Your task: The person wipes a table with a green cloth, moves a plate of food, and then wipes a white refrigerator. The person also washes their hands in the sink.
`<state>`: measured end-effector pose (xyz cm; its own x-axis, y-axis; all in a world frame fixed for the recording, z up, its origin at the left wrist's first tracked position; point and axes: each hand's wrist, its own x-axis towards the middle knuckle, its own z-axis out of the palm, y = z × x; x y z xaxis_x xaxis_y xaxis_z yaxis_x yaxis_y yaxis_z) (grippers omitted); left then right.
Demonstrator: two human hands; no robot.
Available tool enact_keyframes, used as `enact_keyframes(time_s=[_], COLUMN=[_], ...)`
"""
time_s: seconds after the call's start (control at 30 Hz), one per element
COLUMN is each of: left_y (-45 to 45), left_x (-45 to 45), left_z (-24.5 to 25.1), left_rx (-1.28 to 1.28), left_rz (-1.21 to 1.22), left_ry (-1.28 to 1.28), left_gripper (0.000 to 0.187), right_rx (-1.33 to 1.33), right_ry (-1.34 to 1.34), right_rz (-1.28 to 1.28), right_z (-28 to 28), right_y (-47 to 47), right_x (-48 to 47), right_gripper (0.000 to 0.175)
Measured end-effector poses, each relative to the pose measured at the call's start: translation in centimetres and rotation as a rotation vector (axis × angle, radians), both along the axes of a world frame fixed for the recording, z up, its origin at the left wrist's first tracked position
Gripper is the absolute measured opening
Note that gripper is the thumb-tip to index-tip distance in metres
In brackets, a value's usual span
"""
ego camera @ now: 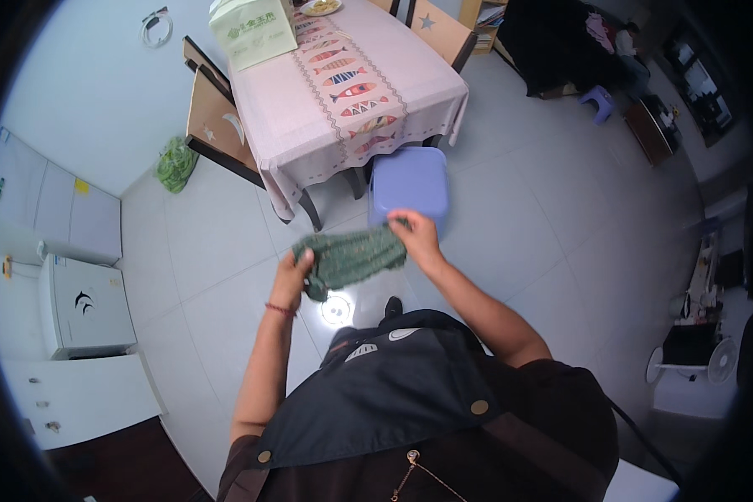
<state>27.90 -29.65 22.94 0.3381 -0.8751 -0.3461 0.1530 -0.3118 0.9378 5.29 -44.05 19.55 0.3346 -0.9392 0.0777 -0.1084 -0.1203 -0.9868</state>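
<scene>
A dark green patterned cloth [357,258] is stretched between my two hands above the tiled floor. My left hand [292,276] grips its left end, with the thumb on top and a bunched corner hanging below. At the cloth's upper right corner, my right hand [418,238] pinches the fabric between thumb and fingers. Gathered folds run along its length. Just beyond my right hand stands a purple plastic stool [410,182], partly covered by that hand in the view.
A dining table [270,113] with a fish-patterned cloth stands ahead, bearing a paper bag [254,31] and a plate of food [321,6]. Wooden chairs [216,119] flank it. A green plastic bag [176,164] lies by the wall. Far right, a person [627,50] sits near a small stool [597,103].
</scene>
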Motion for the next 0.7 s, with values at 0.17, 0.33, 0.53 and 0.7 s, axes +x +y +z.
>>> enact_keyframes(time_s=[0.17, 0.33, 0.53, 0.7], left_y=[-11.6, -22.9, -33.0, -29.8], left_x=[4.6, 9.9, 16.2, 16.7], left_z=[8.5, 12.9, 1.3, -8.6], left_rx=[-0.230, -0.276, -0.034, -0.084], left_rz=[0.037, -0.014, 0.236, 0.194], left_ry=[-0.003, -0.183, -0.863, -0.301], left_gripper=[0.036, 0.049, 0.075, 0.031], right_rx=[-0.192, -0.341, -0.452, -0.467], right_ry=[-0.161, -0.330, 0.425, 0.656], right_rz=[0.021, 0.030, -0.316, 0.003], right_z=[9.0, 13.8, 5.0, -3.9], right_y=[-12.4, -23.3, -32.4, -30.2], right_x=[6.0, 11.1, 15.7, 17.1], right_gripper=[0.018, 0.024, 0.049, 0.043])
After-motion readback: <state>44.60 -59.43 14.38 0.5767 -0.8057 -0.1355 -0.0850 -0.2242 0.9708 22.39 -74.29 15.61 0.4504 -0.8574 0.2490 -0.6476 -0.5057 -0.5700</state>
